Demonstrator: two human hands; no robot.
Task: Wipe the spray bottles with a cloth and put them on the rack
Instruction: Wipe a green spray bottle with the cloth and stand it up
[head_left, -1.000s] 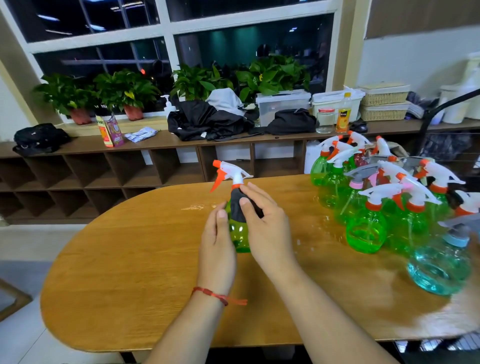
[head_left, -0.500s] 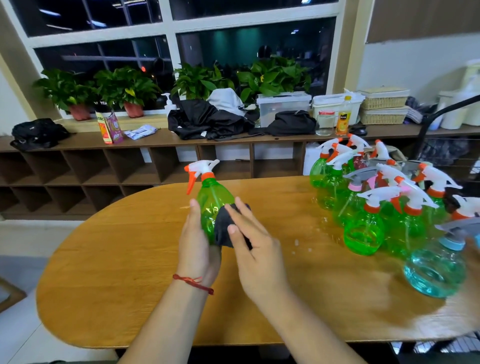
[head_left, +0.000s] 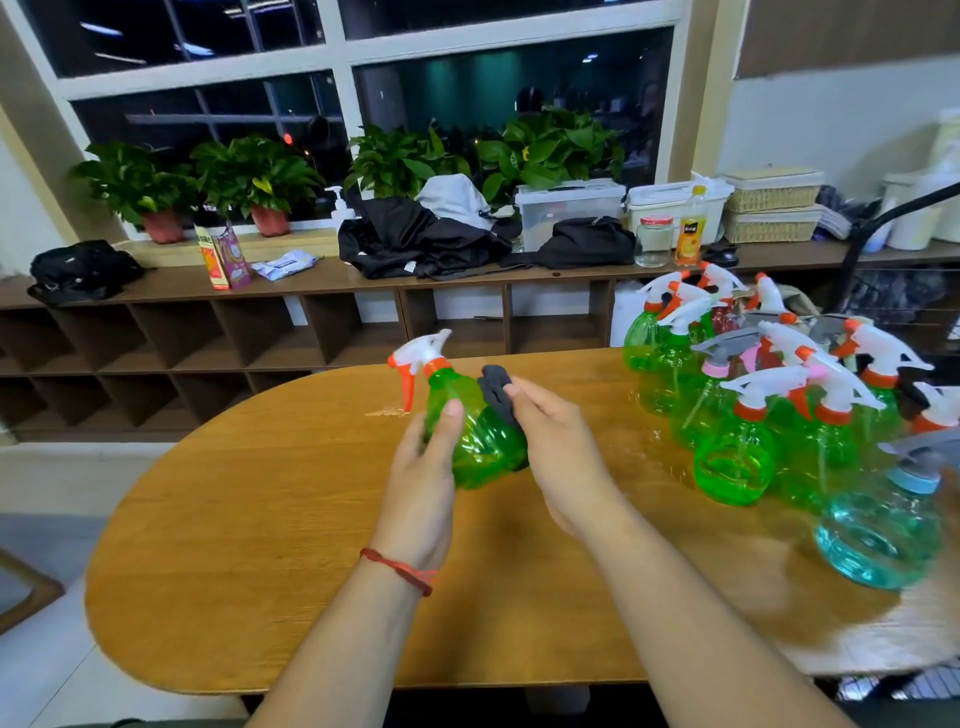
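Observation:
My left hand (head_left: 423, 478) grips a green spray bottle (head_left: 480, 436) with a white and orange trigger head, held tilted above the wooden table (head_left: 249, 545) with the nozzle pointing left. My right hand (head_left: 561, 441) holds a dark grey cloth (head_left: 496, 392) against the bottle's right side. Several more green spray bottles (head_left: 732, 457) with white and orange heads stand grouped at the table's right end, with a teal bottle (head_left: 878, 535) nearest me. A black rack (head_left: 883, 218) shows partly at the far right.
Behind the table runs a long low wooden shelf unit (head_left: 208, 343) with open cubbies. On top of it lie black bags, dark clothing, plastic boxes, a jar, a juice bottle and wicker baskets. Potted plants (head_left: 249, 176) line the window sill.
The bottle went from upright on the table to lifted and tilted, its base turned towards me. My right hand slid the cloth up along the bottle's right side.

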